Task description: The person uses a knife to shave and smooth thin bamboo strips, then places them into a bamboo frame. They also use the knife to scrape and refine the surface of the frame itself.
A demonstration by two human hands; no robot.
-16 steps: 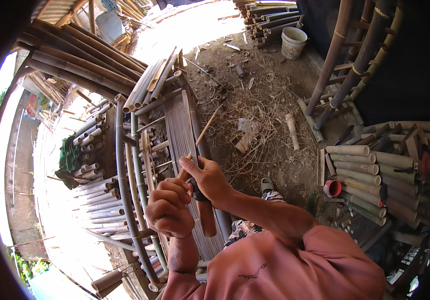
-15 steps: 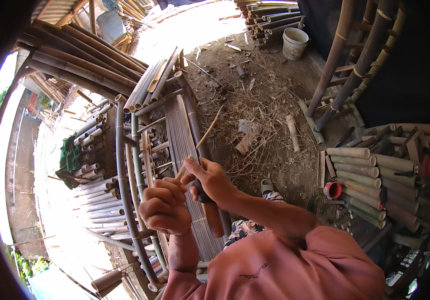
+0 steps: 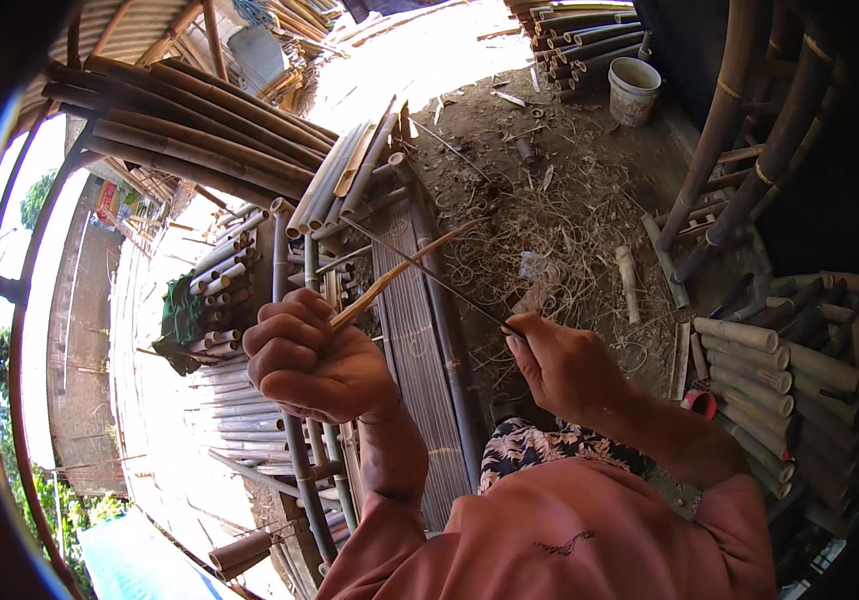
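My left hand is closed in a fist around one end of a peeled, tan bamboo strip. The strip slants up and away to the right, slightly bent, its far part thinner. My right hand is closed on a long knife, apart from my left hand. Its dark blade, seen nearly edge-on, points up and left and crosses the strip in view; whether the two touch I cannot tell. The knife's handle is hidden by my right hand. Below both lies a slatted bamboo bench.
Cut bamboo poles rest at the bench's far end, and stacked poles lie at right. Shavings litter the dirt floor. A white bucket stands far right, near a bamboo ladder-like frame. A red container sits by the right stack.
My right hand has moved right, away from my left, and the knife blade now shows at full length. The strip is more exposed. The whole view has shifted a little.
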